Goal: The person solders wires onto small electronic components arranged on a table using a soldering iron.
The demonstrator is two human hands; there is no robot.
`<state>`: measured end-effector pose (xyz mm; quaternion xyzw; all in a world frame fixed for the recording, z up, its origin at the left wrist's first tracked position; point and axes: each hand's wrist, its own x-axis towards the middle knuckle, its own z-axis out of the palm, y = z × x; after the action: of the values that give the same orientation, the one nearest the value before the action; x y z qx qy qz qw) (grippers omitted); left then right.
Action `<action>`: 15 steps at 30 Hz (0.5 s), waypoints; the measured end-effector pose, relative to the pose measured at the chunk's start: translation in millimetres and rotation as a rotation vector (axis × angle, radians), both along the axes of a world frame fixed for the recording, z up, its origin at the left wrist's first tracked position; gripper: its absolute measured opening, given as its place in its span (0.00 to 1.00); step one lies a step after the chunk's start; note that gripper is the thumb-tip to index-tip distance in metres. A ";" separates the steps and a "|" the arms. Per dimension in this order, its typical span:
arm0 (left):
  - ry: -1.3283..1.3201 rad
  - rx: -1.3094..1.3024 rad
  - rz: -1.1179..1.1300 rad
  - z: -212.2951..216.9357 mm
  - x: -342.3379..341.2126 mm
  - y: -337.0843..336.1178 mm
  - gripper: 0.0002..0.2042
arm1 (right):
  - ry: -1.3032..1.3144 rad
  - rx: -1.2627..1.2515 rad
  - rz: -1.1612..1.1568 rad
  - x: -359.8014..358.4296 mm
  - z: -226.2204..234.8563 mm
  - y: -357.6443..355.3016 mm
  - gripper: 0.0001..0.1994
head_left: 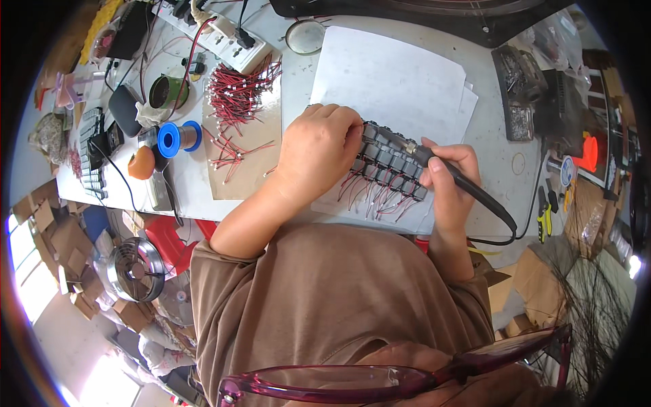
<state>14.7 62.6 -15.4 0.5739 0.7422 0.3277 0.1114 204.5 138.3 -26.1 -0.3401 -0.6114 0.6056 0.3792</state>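
Centre of frame: left hand curled over the upper-left end of a block of small black rectangular switches with thin red leads, pressing it onto the white paper sheets. Fingers bent down on the block, apparently pinning rather than pinching; exact grip hidden under the knuckles. Right hand closed pen-style round a black-handled soldering iron, centre-right.

Iron's long axis diagonal: tip to the upper left, on the block's top edge; handle and cable trailing to the lower right. Block's long axis also diagonal, upper left to lower right; red leads fanning toward the lower edge.

Doing it well, as a judgement — hold the block flat and still, touch the tip only to one terminal, keep left fingertips clear of the hot end, keep the cable off the leads.

Upper left: blue spool of solder wire, loose pile of red wire pieces on brown card.
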 end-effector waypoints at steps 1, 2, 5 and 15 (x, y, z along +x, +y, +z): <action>0.002 0.000 0.000 0.0 -0.1 0.0 0.02 | -0.001 0.000 0.001 -0.4 0.2 0.7 0.06; 0.002 0.000 0.001 -0.6 -0.2 -0.1 0.02 | 0.004 0.013 0.014 -0.7 0.2 1.7 0.05; 0.000 -0.002 0.004 -1.7 -0.1 -0.3 0.02 | 0.005 0.024 0.021 -0.2 -0.1 2.4 0.05; 0.052 0.005 -0.050 -2.7 9.2 2.0 0.03 | 0.080 0.048 -0.027 9.1 -9.4 1.5 0.06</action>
<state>23.8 64.5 -18.1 0.6008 0.7296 0.3114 0.0988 213.7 139.8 -35.6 -0.3149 -0.6053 0.5987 0.4196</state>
